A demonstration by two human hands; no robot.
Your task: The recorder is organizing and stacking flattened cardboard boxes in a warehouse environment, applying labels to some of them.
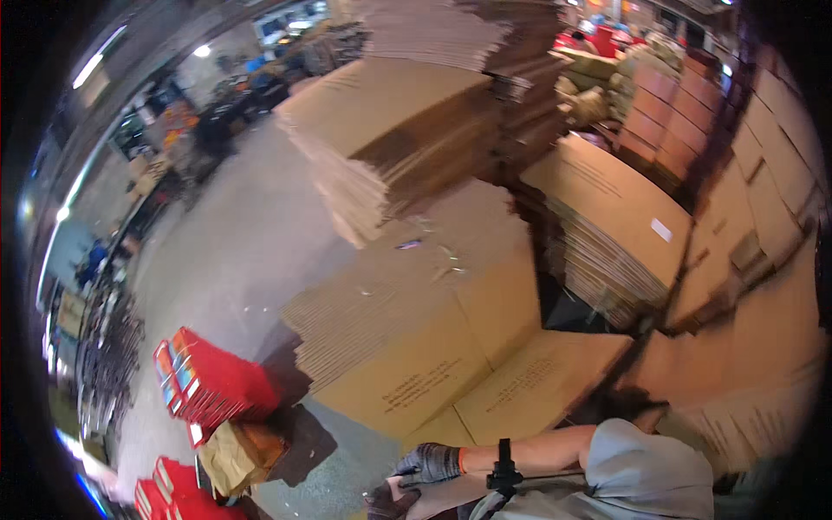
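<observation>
I see my right hand [427, 464], in a dark glove, clenched on the top edge of a flattened cardboard sheet [442, 496] at the lower edge of view; my left hand [381, 503] touches the same sheet lower down, its grip I cannot tell; stacks of flat cardboard [407, 338] lie just beyond; red crates [208, 381] stand to the left.

We stand in a cardboard-box warehouse: around the tall stack of flattened cartons [390, 139] rise more stacks (some slumping), with red crates [208, 381] left of it on concrete floor [243, 251].
</observation>
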